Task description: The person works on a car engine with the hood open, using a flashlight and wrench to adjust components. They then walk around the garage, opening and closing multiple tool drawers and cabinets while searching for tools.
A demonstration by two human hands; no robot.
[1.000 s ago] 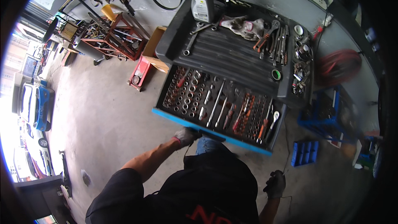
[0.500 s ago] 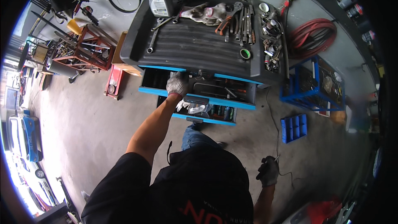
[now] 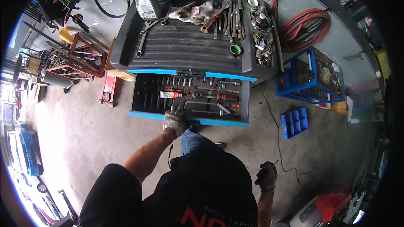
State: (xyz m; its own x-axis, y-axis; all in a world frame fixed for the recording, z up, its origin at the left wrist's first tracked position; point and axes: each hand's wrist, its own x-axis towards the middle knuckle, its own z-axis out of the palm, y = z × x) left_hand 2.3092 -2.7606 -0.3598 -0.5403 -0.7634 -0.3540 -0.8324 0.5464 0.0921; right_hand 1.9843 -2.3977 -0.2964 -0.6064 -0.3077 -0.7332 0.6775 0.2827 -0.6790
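My left hand [image 3: 174, 122] in a pale grey glove grips the front edge of an open blue-fronted drawer [image 3: 223, 122], its fingers curled over the rim. The drawer holds sockets, a ratchet [image 3: 227, 97] with an orange handle, a white-and-red tube [image 3: 170, 94] and metal bars. My right hand [image 3: 266, 176], in a dark glove, is closed round a slim metal item [image 3: 275, 163] low at my right side. Above the drawer, the chest's ribbed top [image 3: 185, 54] carries wrenches, pliers, a dirty glove [image 3: 189, 13], a grey bottle [image 3: 145, 2] and a green tape roll [image 3: 235, 49].
A blue cart [image 3: 311, 80] and a blue compartment bin [image 3: 294, 122] stand at right, with a cable [image 3: 282, 151] on the floor beside them. A red floor jack [image 3: 108, 88] and red rack [image 3: 86, 56] are at left. A red hose [image 3: 305, 29] lies behind. Cars show at far left.
The socket-filled drawer from a second ago is shut, and so are the two seen afterwards. A different drawer is open, and my left hand has moved down toward me on its edge.
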